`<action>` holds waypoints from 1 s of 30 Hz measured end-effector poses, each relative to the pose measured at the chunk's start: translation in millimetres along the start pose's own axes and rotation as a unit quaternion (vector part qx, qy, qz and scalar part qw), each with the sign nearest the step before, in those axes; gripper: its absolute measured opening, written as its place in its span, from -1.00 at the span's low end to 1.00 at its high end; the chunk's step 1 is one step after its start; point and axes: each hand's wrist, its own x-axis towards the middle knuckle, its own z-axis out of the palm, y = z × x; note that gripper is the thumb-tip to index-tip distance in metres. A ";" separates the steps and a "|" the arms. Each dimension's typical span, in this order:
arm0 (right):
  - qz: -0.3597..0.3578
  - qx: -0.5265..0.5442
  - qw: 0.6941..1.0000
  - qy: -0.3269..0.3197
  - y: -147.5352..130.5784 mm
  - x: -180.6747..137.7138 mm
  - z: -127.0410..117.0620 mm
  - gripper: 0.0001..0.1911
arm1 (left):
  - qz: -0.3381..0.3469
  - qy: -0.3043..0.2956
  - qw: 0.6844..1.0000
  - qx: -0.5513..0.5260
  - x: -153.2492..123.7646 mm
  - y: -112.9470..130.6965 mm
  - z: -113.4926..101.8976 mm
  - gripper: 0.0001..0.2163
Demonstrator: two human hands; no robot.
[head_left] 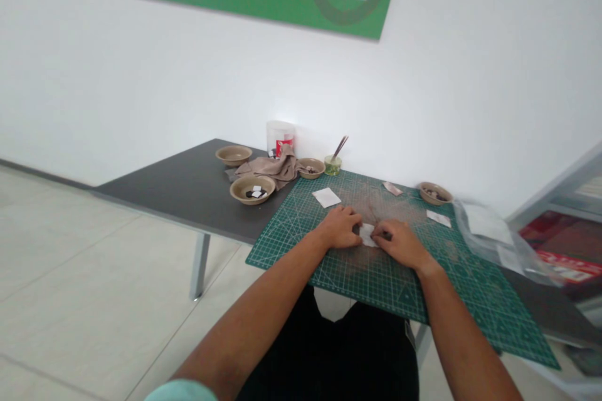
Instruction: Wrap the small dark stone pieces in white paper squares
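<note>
A small white paper-like sheet [367, 234] lies on the green cutting mat [286, 238], between my two hands. My left hand [341, 227] grips its left edge, with thumb and fingers drawn together. From the other side, my right hand [399, 242] pinches at the right edge with bent fingertips. Any smaller thing under those fingertips is too small to make out. Left of and behind my left hand, a larger white square sheet [326, 197] rests flat on the mat.
Behind the mat's right part are a stained piece [392, 188], a white strip [439, 219], a brown bowl [435, 193] and a clear plastic bag [489, 235]. Leftward stand a bowl of black and white pieces [253, 190], a brown cloth [273, 167], a clear tub [281, 136] and a jar holding sticks [333, 166].
</note>
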 end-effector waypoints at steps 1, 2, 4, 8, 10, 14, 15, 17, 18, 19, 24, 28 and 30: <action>-0.012 0.003 1.000 -0.009 -1.2 -0.5 0.9 -0.91 | 0.001 0.000 1.000 0.000 -0.1 -0.1 -0.1 -0.62; -0.017 0.003 1.000 -0.013 -2.1 -0.3 2.2 -0.91 | 0.001 -0.001 1.000 -0.001 -0.2 -0.2 -0.2 -0.63; -0.004 -0.004 1.000 0.001 -1.5 2.3 4.5 -0.87 | 0.000 0.000 1.000 -0.002 -0.2 -0.4 -0.3 -0.64; 0.032 -0.016 0.999 0.027 4.8 4.6 0.2 -0.80 | 0.000 -0.002 1.000 -0.002 0.2 -0.6 -0.7 -0.61; 0.012 -0.003 1.000 0.004 4.5 1.8 -3.2 -0.84 | 0.000 -0.005 1.000 -0.001 0.4 -0.3 -1.3 -0.61; -0.023 0.019 0.999 -0.028 -2.4 2.0 0.1 -0.88 | 0.000 -0.007 1.000 0.001 0.6 -0.3 -1.6 -0.62; -0.013 0.015 1.000 -0.018 -3.1 4.0 1.7 -0.86 | 0.001 -0.006 1.000 0.002 0.7 -0.6 -1.4 -0.62; 0.017 0.003 1.000 0.010 -2.0 7.7 2.5 -0.81 | 0.003 -0.005 1.000 0.003 0.9 -1.3 -0.8 -0.61; 0.030 -0.003 0.999 0.021 -0.7 8.3 1.4 -0.79 | 0.003 -0.005 1.000 0.003 1.1 -1.7 -0.6 -0.61; 0.036 -0.005 0.999 0.025 0.4 7.7 -0.3 -0.80 | 0.003 -0.005 1.000 0.003 1.3 -2.1 -0.3 -0.61; -0.015 0.026 0.999 -0.029 -2.4 0.2 -4.2 -0.90 | 0.008 -0.008 1.000 0.005 1.8 -2.1 0.8 -0.62; 0.018 0.016 1.000 0.008 -0.6 4.8 -0.2 -0.81 | 0.009 -0.010 1.000 0.003 1.9 -1.9 1.6 -0.61; 0.039 0.009 0.999 0.024 1.7 5.3 -1.1 -0.78 | 0.009 -0.013 1.000 0.002 1.6 -1.8 1.0 -0.61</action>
